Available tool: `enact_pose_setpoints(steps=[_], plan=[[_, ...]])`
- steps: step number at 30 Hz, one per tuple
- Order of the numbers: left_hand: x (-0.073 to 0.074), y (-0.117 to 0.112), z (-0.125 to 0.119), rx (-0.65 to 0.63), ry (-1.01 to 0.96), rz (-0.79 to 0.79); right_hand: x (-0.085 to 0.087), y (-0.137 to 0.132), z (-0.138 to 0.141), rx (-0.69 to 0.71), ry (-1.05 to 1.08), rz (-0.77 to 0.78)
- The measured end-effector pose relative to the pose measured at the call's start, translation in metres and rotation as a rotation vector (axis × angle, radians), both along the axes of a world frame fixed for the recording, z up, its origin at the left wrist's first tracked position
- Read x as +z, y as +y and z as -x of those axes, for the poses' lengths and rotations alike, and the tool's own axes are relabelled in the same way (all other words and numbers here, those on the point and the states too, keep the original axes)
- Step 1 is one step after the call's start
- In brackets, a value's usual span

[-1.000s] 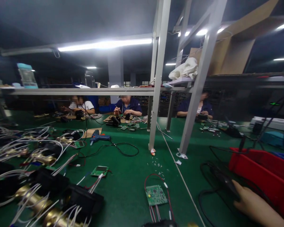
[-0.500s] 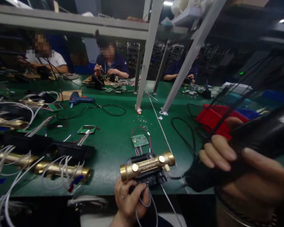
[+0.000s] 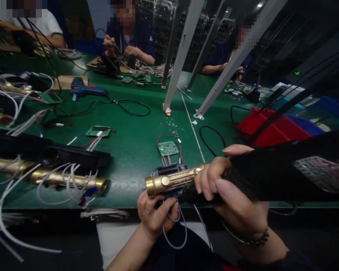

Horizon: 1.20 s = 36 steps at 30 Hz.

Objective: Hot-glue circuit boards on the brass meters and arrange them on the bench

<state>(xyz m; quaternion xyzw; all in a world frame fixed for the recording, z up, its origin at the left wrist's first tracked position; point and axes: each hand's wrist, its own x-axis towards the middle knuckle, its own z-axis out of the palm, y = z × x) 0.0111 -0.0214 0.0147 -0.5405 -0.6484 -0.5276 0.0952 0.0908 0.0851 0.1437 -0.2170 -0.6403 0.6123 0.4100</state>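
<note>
My left hand (image 3: 156,211) grips a threaded brass meter body (image 3: 172,181) with a black plastic housing from below, near the front edge of the bench. Grey wires loop down from it. In my right hand (image 3: 228,192) is a thick black electric screwdriver (image 3: 267,169) with a label on its side, its front end against the right part of the meter body. The tip is hidden behind my fingers and the brass. A green circuit board (image 3: 168,148), joined by thin wires, lies just behind the housing.
More brass meter bodies (image 3: 70,180) with white wires lie at left, beside another circuit board (image 3: 98,131). A blue glue gun (image 3: 86,89) rests behind them. Grey posts (image 3: 183,56) rise from the green bench. A red bin (image 3: 267,128) stands at right. Co-workers (image 3: 128,37) sit opposite.
My right hand has brought the screwdriver leftward, up to the meter body. My left hand keeps its grip on the body. The view has tilted downward.
</note>
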Motion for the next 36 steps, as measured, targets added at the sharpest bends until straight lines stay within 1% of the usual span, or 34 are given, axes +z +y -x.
enact_pose_setpoints(steps=[6, 11, 12, 15, 19, 21, 23, 24, 25, 27, 28, 29, 30, 31, 32, 33, 34, 35, 36], plan=[[0.002, -0.001, 0.001, -0.008, 0.006, 0.002, -0.003, -0.001, -0.001, 0.039, -0.076, -0.016], [0.000, -0.001, 0.001, -0.011, 0.026, 0.020, -0.006, -0.002, -0.005, -0.060, -0.233, 0.044], [0.001, -0.001, 0.002, -0.005, 0.035, 0.015, -0.007, -0.003, -0.005, -0.062, -0.252, 0.059], [0.004, 0.001, 0.003, 0.004, 0.051, 0.001, -0.007, -0.004, -0.001, 0.002, -0.264, 0.074], [0.007, 0.005, 0.002, 0.016, 0.067, 0.002, -0.011, -0.001, 0.006, 0.161, -0.185, 0.040], [0.006, 0.002, 0.002, 0.005, 0.082, 0.016, -0.012, 0.003, 0.007, 0.234, -0.117, 0.053], [0.005, -0.007, 0.006, -0.064, 0.073, 0.061, -0.010, 0.011, 0.003, 0.270, 0.023, 0.111], [0.006, -0.014, 0.010, -0.127, 0.059, 0.101, -0.008, 0.016, -0.001, 0.255, 0.119, 0.153], [0.008, -0.022, 0.018, -0.203, 0.050, 0.147, -0.006, 0.021, -0.009, 0.213, 0.217, 0.201], [0.017, -0.035, 0.039, -0.344, 0.059, 0.196, -0.002, 0.032, -0.030, 0.046, 0.368, 0.307], [0.025, -0.038, 0.051, -0.369, 0.087, 0.183, -0.001, 0.037, -0.042, -0.067, 0.401, 0.359], [0.034, -0.037, 0.065, -0.342, 0.119, 0.140, -0.003, 0.042, -0.055, -0.187, 0.403, 0.413], [0.044, -0.030, 0.077, -0.289, 0.154, 0.129, -0.006, 0.046, -0.068, -0.316, 0.385, 0.471], [0.055, -0.018, 0.089, -0.207, 0.173, 0.138, -0.011, 0.049, -0.079, -0.446, 0.359, 0.547], [0.064, 0.001, 0.098, -0.139, 0.167, 0.163, -0.017, 0.051, -0.088, -0.564, 0.332, 0.636], [0.071, 0.025, 0.105, -0.124, 0.143, 0.231, -0.024, 0.052, -0.096, -0.662, 0.309, 0.739], [0.075, 0.053, 0.109, -0.150, 0.097, 0.338, -0.032, 0.053, -0.103, -0.739, 0.295, 0.849], [0.075, 0.084, 0.111, -0.174, 0.028, 0.522, -0.040, 0.052, -0.108, -0.792, 0.288, 0.951], [0.070, 0.116, 0.111, -0.159, -0.048, 0.814, -0.048, 0.051, -0.112, -0.825, 0.287, 1.033]])
